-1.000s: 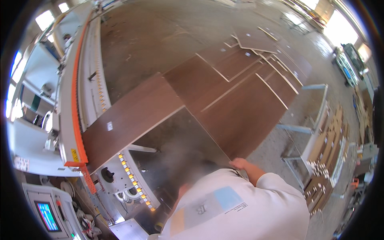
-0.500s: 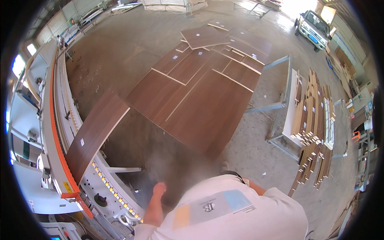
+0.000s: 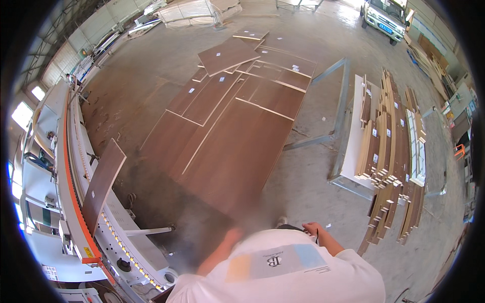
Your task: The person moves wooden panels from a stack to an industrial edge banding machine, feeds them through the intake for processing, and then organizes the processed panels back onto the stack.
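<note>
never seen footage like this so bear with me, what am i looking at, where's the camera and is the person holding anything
The camera sits on a person's head and looks down through a fisheye lens, so straight edges bend. The white shirt at the bottom is the wearer's own. The left hand is blurred and the right hand sits near the chest; whether either grips anything cannot be told. On the concrete floor lie large dark brown wood panels. At left runs a long white machine with an orange stripe, carrying one narrow brown board. At right, stacked wood strips rest by a grey metal frame. A white vehicle is parked far off.
</note>
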Available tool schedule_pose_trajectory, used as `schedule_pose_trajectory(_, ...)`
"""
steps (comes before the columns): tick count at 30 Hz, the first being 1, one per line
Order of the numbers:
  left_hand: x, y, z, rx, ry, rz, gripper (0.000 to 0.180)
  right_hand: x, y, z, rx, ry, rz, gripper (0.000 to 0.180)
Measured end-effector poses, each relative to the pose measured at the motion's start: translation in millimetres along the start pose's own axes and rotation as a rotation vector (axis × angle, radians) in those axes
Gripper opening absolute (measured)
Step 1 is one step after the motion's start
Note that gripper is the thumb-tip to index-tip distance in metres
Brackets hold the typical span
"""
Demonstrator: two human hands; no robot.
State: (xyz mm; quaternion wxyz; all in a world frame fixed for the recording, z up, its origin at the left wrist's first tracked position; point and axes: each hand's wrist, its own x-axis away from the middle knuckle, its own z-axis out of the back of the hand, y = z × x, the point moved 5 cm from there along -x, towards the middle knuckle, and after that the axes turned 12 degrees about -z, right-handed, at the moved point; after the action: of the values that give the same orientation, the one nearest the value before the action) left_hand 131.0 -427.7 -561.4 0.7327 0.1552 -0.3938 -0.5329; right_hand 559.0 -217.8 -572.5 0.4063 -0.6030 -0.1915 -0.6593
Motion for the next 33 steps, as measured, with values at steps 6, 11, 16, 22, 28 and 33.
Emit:
schedule_pose_trajectory(6, -76, 84, 48, 0.127, -0.011, -0.057, 0.039, -12, -56, 52, 0.089, -0.028, 0.089, 0.050)
schedule_pose_trajectory(11, -108, 65, 63, 0.375, -0.036, 0.111, 0.032, -34, -133, 65, 0.054, -0.048, 0.183, 0.045)
schedule_pose_trajectory(16, -158, 2, 50, 0.382, -0.048, 0.384, 0.025, -2, -219, 112, 0.516, 0.058, 0.323, 0.054)
schedule_pose_trajectory(22, -246, 5, 74, 0.179, -0.113, 0.090, 0.032, -14, -315, 177, 0.646, 0.235, 0.440, 0.048)
schedule_pose_trajectory(28, -350, 50, 132, 0.411, 0.013, 0.222, 0.032, -12, -446, 217, 0.496, 0.318, 0.603, 0.040)
schedule_pose_trajectory(33, -401, 73, 149, 0.340, 0.115, 0.059, 0.032, -70, -517, 244, 0.462, 0.290, 0.617, 0.038)
